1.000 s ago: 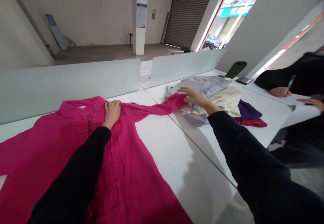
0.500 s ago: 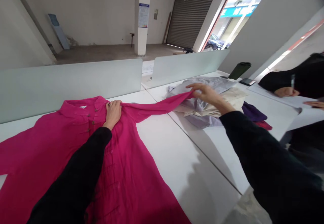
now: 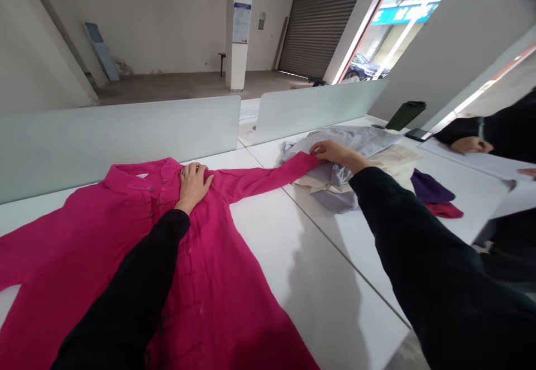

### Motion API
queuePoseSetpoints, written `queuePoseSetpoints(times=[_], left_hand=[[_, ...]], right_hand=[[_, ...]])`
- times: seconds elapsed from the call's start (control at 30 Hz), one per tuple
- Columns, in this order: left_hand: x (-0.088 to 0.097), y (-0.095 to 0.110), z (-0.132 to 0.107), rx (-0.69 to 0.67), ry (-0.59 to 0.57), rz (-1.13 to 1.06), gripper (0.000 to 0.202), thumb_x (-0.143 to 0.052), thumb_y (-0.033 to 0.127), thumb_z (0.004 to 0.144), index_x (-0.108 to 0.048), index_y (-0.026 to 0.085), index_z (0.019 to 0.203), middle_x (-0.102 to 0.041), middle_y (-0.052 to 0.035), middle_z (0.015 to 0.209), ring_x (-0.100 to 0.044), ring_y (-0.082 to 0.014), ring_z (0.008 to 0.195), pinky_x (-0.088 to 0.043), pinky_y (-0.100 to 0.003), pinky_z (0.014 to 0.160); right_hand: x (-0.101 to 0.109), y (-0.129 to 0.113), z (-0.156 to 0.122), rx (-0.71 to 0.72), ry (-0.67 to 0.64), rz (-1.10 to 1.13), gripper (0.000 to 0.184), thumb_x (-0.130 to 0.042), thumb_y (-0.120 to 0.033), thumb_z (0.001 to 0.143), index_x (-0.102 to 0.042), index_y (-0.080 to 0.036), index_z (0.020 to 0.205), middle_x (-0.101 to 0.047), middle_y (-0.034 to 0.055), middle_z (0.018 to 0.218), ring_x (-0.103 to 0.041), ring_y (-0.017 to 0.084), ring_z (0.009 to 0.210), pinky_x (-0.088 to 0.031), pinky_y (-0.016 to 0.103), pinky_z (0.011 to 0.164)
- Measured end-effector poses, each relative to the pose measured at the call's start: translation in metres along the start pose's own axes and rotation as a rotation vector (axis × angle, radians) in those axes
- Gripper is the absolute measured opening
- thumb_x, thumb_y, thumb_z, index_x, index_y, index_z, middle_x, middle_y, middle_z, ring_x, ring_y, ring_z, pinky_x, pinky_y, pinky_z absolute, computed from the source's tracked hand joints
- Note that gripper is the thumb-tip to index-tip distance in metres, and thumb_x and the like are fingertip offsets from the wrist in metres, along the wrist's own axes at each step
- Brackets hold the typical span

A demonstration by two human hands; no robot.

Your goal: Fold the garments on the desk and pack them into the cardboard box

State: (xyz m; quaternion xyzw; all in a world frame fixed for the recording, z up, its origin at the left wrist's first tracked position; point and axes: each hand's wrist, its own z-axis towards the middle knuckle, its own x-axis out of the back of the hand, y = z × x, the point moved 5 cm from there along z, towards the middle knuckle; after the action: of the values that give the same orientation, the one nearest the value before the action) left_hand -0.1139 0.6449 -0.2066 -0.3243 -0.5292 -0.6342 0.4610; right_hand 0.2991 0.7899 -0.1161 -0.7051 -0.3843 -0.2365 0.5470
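A bright pink button-up shirt (image 3: pixel 234 280) lies spread face up on the white table, its collar toward the divider. My left hand (image 3: pixel 193 185) rests flat on the shirt near the shoulder beside the collar, thumb apart from the fingers, a ring on one of them. Stretched out to the right, one sleeve (image 3: pixel 268 182) ends at my right hand (image 3: pixel 333 152), which pinches the cuff end. That hand is over the near-left side of a pile of grey and cream cloth (image 3: pixel 355 138). The shirt's lower part runs out of view, and my left forearm covers some of its front.
Frosted dividers (image 3: pixel 167 130) stand along the table's back edge. Purple cloth (image 3: pixel 431 186) and red cloth (image 3: pixel 446 210) lie right of the pile. A dark green roll (image 3: pixel 406 115) stands behind. At the far right, another person's hand (image 3: pixel 473 144) holds a pen over paper (image 3: pixel 464 161).
The sleeve, bunched narrow before, now lies flatter and wider, its cuff lower. My left hand has flattened, its thumb now spread. The view has shifted slightly.
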Motion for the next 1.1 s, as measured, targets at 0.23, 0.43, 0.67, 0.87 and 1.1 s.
queuePoseSetpoints(times=[0.23,0.43,0.67,0.87,1.1], left_hand=[[0.007,-0.003,0.006,-0.023,0.017,-0.032,0.039,-0.052,0.033,0.091,-0.052,0.015,0.126,-0.048,-0.0181,0.133,-0.042,-0.0336,0.125,-0.037,-0.046,0.105],[0.015,-0.004,0.011,-0.022,0.037,0.011,0.039,-0.055,0.032,0.090,-0.052,0.013,0.123,-0.046,-0.0189,0.132,-0.043,-0.0343,0.123,-0.038,-0.046,0.104],[0.020,-0.008,0.017,-0.029,0.040,0.093,0.023,-0.051,0.033,0.091,-0.058,0.017,0.107,-0.052,-0.0159,0.117,-0.049,-0.0325,0.112,-0.043,-0.044,0.095],[0.009,-0.019,0.027,-0.059,-0.095,0.033,0.027,-0.044,0.039,0.094,-0.062,0.020,0.101,-0.061,-0.0134,0.110,-0.054,-0.0305,0.106,-0.042,-0.046,0.097],[0.027,-0.026,0.039,0.024,-0.228,-0.275,0.023,-0.057,0.035,0.085,-0.065,0.019,0.099,-0.063,-0.0134,0.119,-0.051,-0.0305,0.119,-0.033,-0.049,0.108]], right_hand=[[0.022,0.011,-0.009,0.029,-0.006,-0.130,0.028,-0.058,-0.001,0.066,-0.066,-0.015,0.088,-0.065,0.0001,0.065,-0.058,0.014,0.059,-0.048,0.026,0.066],[-0.001,-0.006,-0.003,0.112,0.032,-0.607,0.031,-0.064,-0.025,0.079,-0.071,-0.015,0.108,-0.073,0.0098,0.092,-0.067,0.023,0.083,-0.049,0.033,0.081],[-0.021,-0.005,-0.005,0.016,0.035,-0.810,0.024,-0.063,-0.021,0.074,-0.073,-0.017,0.096,-0.072,0.0135,0.101,-0.066,0.030,0.098,-0.049,0.034,0.080],[-0.002,-0.011,-0.006,-0.061,0.286,-0.118,0.012,-0.056,-0.022,0.080,-0.063,-0.019,0.088,-0.063,0.0048,0.066,-0.061,0.021,0.068,-0.051,0.032,0.069],[-0.010,-0.047,-0.023,-0.173,0.052,0.532,0.014,-0.064,-0.030,0.081,-0.055,-0.019,0.077,-0.052,-0.0013,0.052,-0.051,0.013,0.049,-0.049,0.025,0.049]])
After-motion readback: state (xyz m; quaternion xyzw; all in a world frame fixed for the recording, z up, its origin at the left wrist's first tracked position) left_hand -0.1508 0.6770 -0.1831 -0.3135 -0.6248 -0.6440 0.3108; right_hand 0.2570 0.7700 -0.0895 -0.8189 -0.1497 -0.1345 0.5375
